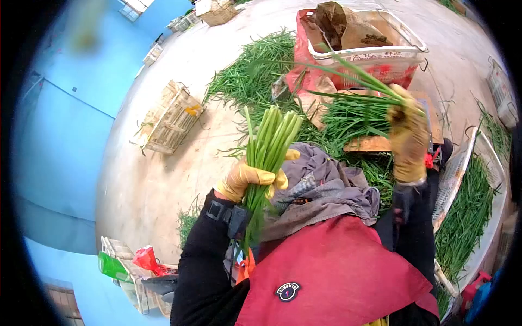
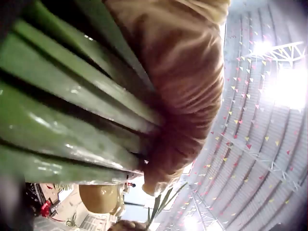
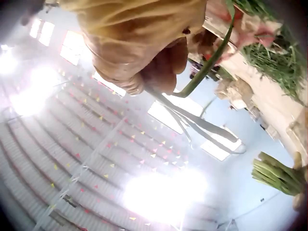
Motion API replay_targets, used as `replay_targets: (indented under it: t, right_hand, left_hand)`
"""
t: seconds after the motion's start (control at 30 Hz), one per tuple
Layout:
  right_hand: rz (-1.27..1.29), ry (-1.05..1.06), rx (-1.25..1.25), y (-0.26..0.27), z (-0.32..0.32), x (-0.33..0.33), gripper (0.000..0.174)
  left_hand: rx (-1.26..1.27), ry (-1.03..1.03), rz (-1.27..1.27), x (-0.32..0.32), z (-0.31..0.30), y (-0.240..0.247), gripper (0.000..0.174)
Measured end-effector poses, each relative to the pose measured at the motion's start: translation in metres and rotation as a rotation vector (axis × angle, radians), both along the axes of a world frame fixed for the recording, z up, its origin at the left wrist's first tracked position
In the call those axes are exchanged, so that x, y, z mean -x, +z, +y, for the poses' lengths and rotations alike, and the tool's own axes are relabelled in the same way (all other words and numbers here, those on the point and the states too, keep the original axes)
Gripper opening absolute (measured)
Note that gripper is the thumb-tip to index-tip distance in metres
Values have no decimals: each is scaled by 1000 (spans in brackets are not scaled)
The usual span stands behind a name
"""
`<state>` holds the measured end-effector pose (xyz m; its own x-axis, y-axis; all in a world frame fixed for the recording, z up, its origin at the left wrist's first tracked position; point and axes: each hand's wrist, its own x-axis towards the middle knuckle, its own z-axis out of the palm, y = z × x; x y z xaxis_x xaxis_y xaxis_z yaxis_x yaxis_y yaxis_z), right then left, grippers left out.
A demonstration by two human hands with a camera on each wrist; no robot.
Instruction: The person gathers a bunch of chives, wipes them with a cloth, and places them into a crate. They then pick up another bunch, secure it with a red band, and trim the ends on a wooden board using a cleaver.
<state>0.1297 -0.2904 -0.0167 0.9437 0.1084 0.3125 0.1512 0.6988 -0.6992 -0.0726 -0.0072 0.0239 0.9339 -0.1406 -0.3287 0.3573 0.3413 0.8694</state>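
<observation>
Beyond the maroon cloth apron (image 1: 331,271), the yellow-gloved left hand (image 1: 247,179) gripped a long green-stalk bunch (image 1: 272,136), likely light, bendy, easily bruised, best held mid-length; farther off, the yellow-gloved right hand (image 1: 409,136) pinched loose green stalks (image 1: 367,77).

Room lies between the hands (image 1: 247,177) (image 1: 408,138), a crate (image 1: 375,55) blocking beyond the board (image 1: 370,144)

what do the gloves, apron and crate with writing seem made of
Gloves: probably thin rubber or latex, faintly glossy, clinging in tight wrinkles. Apron: seemingly matte fabric, draping softly without shine. Crate: likely plastic, smooth, with a rigid pale rim.
</observation>
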Motion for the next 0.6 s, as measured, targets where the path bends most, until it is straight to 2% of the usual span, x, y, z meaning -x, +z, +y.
replay_targets:
  t: [0.03, 0.07, 0.1, 0.13, 0.17, 0.2, 0.23, 0.33, 0.37, 0.4, 0.43, 0.47, 0.5, 0.53, 0.57, 0.6]
  right_hand:
    - [-60, 125, 15, -11, 26, -8, 36]
    - [-2, 243, 146, -31, 53, -10, 34]
    - [-223, 450, 623, -33, 67, -3, 41]
    - [-408, 529, 787, -65, 86, 5, 57]
    - [-491, 598, 911, -59, 93, 18, 74]
    - [-350, 822, 736, -60, 93, 25, 81]
    - [-186, 993, 371, -58, 94, 35, 79]
    - [73, 1115, 178, -36, 76, 48, 83]
    - [20, 1172, 127, -30, 75, 48, 84]
    - [52, 1135, 141, -25, 74, 52, 94]
    - [83, 1104, 154, -20, 72, 58, 104]
    - [158, 1050, 82, -11, 69, 63, 88]
    - [195, 1044, 12, -22, 66, 60, 79]
    - [230, 1038, -61, -38, 66, 56, 71]
    - [262, 1020, -136, -49, 61, 53, 63]
    - [221, 910, -261, -43, 59, 55, 43]
  left_hand:
    - [14, 16, 33, 5, -2, 1, 79]
    - [31, 30, 67, 8, -5, 3, 81]
    - [50, 43, 100, 10, -9, 4, 83]
    - [61, 36, 97, 8, -13, 3, 84]
    - [72, 7, 103, 8, -12, 2, 84]
    - [89, -19, 107, 7, -10, -1, 84]
    - [111, -44, 114, 7, -9, -7, 84]
    - [127, -158, 133, -4, -20, -27, 76]
    - [135, -221, 138, -13, -26, -31, 73]
    - [170, -329, 226, -21, -35, -26, 68]
    - [193, -334, 230, -26, -44, -29, 68]
    - [217, -330, 237, -26, -53, -34, 67]
    - [241, -319, 245, -26, -60, -36, 66]
    - [243, -322, 343, -33, -64, -24, 76]
    - [162, -347, 289, -38, -58, -32, 78]
    - [81, -384, 229, -45, -48, -45, 80]
